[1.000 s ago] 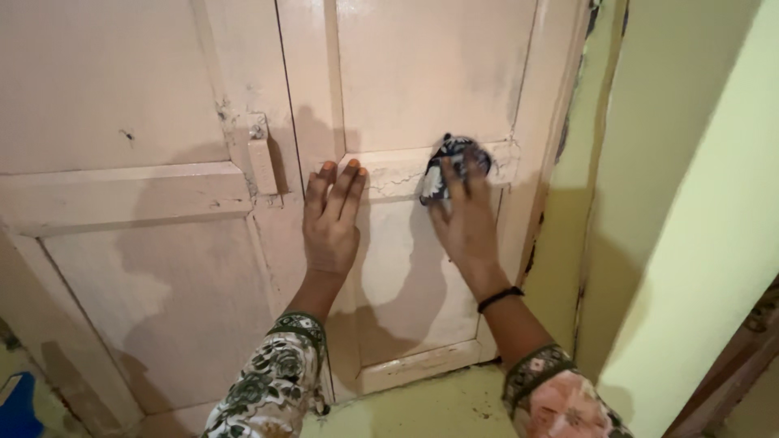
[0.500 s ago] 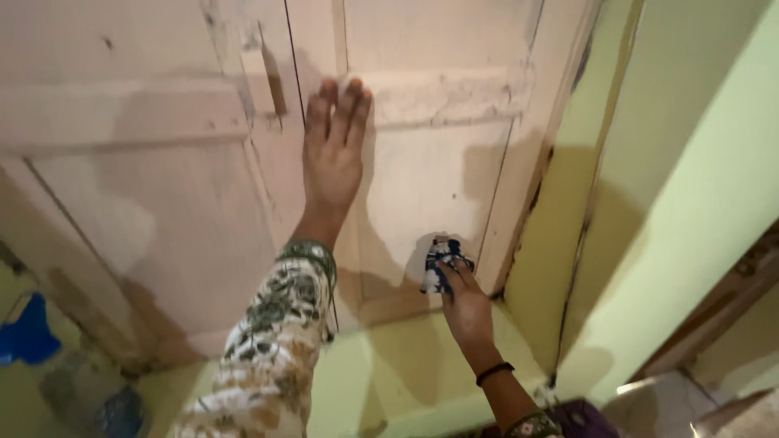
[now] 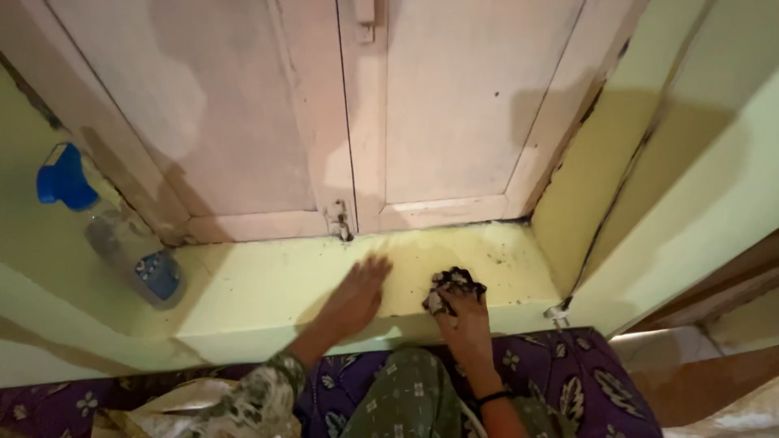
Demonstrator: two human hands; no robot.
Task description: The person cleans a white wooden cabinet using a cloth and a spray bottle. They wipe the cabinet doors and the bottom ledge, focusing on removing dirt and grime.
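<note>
My right hand (image 3: 466,322) presses a crumpled dark-and-white cloth (image 3: 451,286) onto the pale yellow sill (image 3: 268,284) below a pair of pinkish wooden shutters (image 3: 454,105). My left hand (image 3: 355,298) lies flat on the sill, fingers spread, a little to the left of the cloth and apart from it. It holds nothing. A black band sits on my right wrist. Both forearms wear floral sleeves.
A clear spray bottle with a blue trigger head (image 3: 109,231) lies on the sill's left end. A small latch (image 3: 338,219) sits at the shutters' bottom seam. Yellow-green wall reveals (image 3: 690,186) close in on the right. Purple patterned fabric (image 3: 568,373) lies below the sill.
The view tipped down from the shutter panels to the sill. My right hand carried the cloth down off the shutter onto the sill, and my left hand dropped from the shutter to the sill.
</note>
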